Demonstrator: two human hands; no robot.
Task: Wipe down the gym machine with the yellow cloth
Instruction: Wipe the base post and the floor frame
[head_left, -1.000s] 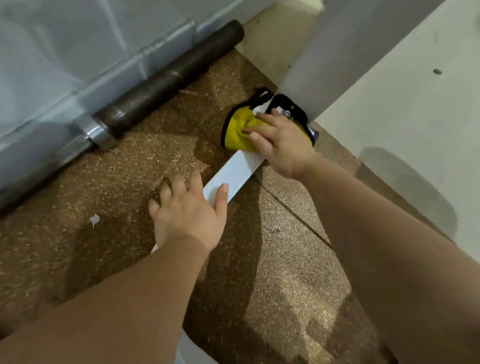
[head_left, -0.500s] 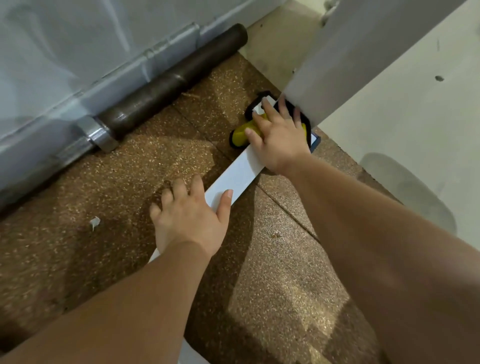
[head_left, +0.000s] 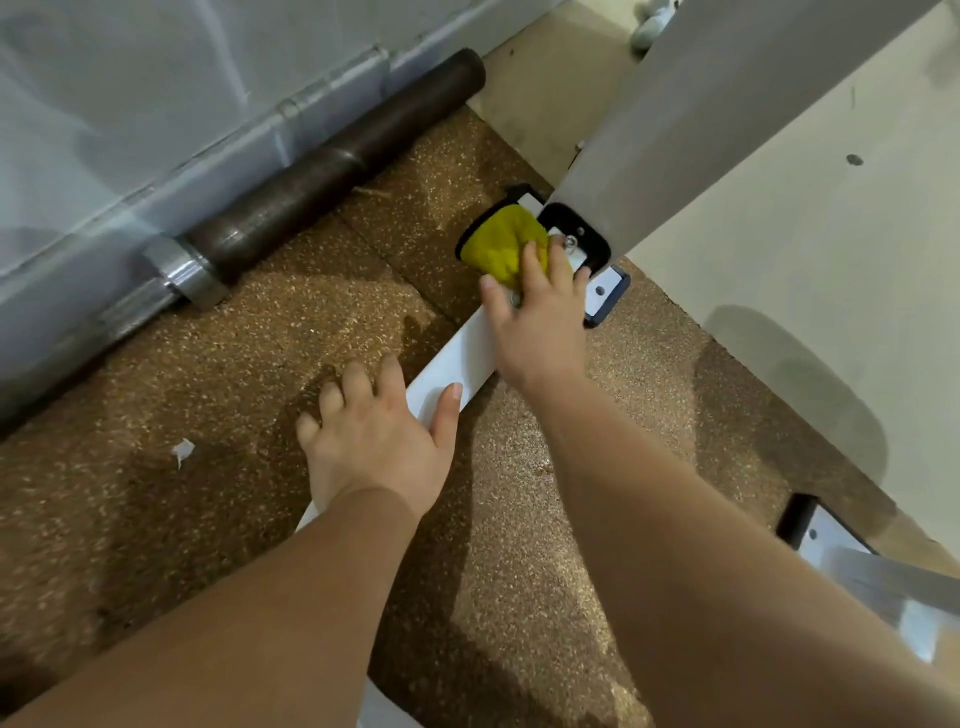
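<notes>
Head: right hand (head_left: 537, 322) presses yellow cloth (head_left: 497, 243) on white base bar (head_left: 460, 361).

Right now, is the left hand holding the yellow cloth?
No: the right hand presses the yellow cloth at the end of the white bar, while the left hand rests spread on that bar and the floor.

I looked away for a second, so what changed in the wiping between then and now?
The right hand worked the yellow cloth at the far end of the white bar: it covered most of the cloth half a second ago, and now only its fingers press the cloth's near edge. The left hand stayed on the floor, thumb on the bar.
</notes>
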